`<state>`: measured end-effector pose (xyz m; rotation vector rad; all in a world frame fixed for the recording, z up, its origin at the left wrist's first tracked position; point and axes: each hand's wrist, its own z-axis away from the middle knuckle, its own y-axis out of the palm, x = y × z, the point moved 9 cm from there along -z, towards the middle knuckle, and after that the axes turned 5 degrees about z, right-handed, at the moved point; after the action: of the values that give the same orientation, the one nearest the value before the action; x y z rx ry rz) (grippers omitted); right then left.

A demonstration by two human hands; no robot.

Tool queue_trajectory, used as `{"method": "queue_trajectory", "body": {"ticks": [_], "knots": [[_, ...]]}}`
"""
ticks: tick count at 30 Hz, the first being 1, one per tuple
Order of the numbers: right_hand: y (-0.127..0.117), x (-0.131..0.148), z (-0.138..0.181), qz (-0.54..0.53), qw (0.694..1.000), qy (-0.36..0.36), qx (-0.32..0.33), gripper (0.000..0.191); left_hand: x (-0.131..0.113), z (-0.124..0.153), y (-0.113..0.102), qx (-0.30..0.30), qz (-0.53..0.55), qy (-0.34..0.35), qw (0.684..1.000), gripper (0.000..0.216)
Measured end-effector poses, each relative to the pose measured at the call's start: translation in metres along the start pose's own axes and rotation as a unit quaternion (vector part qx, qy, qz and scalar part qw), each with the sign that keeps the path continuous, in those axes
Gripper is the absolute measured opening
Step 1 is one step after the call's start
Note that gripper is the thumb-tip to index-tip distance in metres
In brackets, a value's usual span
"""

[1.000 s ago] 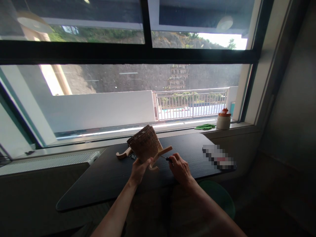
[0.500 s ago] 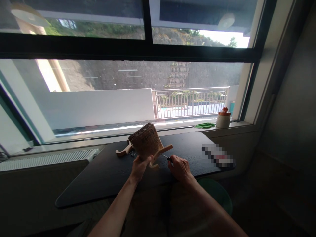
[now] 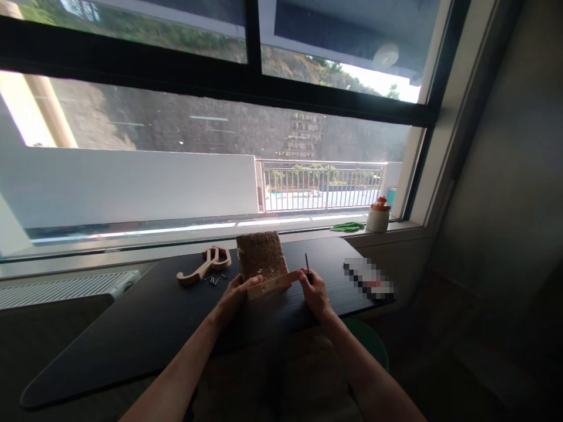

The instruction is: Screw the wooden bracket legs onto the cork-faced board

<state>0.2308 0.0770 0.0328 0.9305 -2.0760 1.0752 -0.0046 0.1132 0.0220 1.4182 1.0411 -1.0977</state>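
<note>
A rough brown block (image 3: 261, 255) stands on the dark table, with a pale wooden bar (image 3: 277, 283) along its near lower edge. Small round holes or screw heads show on the bar. My left hand (image 3: 231, 298) is closed around the bar's left end and the block's lower corner. In my right hand (image 3: 314, 293) is a screwdriver (image 3: 307, 265), its shaft pointing up; the thumb and fingers of that hand also touch the bar's right end. Left of the block lie a curved wooden piece (image 3: 204, 269) and several loose screws (image 3: 214, 281).
The black table (image 3: 145, 328) reaches toward the window sill. At its right lies a pixelated flat object (image 3: 369, 279). A white jar with an orange lid (image 3: 377, 219) and a green cloth-like item (image 3: 347, 227) sit on the sill. Below the right edge is a green stool (image 3: 367, 346).
The block has been turned and lowered, so its wooden bar faces me. The screwdriver has left the wooden piece and now points up. My right hand has moved onto the bar's end.
</note>
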Motion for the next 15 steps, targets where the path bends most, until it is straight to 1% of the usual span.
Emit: {"method": "queue_trajectory", "body": {"ticks": [2,4,7,11,15], "knots": [[0.004,-0.002,-0.001,-0.023,1.0,0.001,0.019,0.028,0.002,-0.002,0.008,0.017,-0.008,-0.019,1.0,0.046],[0.006,-0.005,-0.001,-0.037,0.999,0.008,0.027,0.028,0.005,-0.004,0.012,0.025,-0.012,-0.038,0.999,0.047],[0.009,-0.007,-0.001,-0.049,0.998,0.02,0.028,0.029,0.009,-0.007,0.01,0.019,-0.016,-0.061,0.998,0.046],[0.007,-0.008,-0.001,-0.065,0.997,0.032,0.013,0.027,0.015,-0.012,0.006,0.017,-0.003,-0.081,0.997,0.048],[0.005,-0.007,0.001,-0.104,0.994,0.046,-0.009,0.027,0.015,-0.012,0.011,0.039,0.024,-0.09,0.995,0.049]]}}
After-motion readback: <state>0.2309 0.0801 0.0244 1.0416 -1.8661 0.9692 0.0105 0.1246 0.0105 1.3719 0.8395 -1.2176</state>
